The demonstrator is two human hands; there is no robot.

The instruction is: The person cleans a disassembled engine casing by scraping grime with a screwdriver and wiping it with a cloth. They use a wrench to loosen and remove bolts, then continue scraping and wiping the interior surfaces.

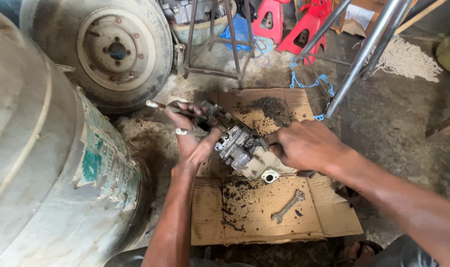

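Observation:
A dirty grey metal engine part (245, 151) with long studs sticking out to the left lies tilted over a sheet of brown cardboard (249, 212). My left hand (193, 136) grips the studs and the left end of the part. My right hand (306, 146) is wrapped over its right end. A small open-ended spanner (287, 205) lies on the cardboard just below the part, near black grime and debris.
A large worn barrel (52, 168) fills the left side. A tyre on a rusty wheel (116, 49) leans behind it. Metal stool legs (212, 49), red jack stands (304, 24), slanting steel tubes (363, 54) and a blue gasket (309, 84) lie beyond the cardboard.

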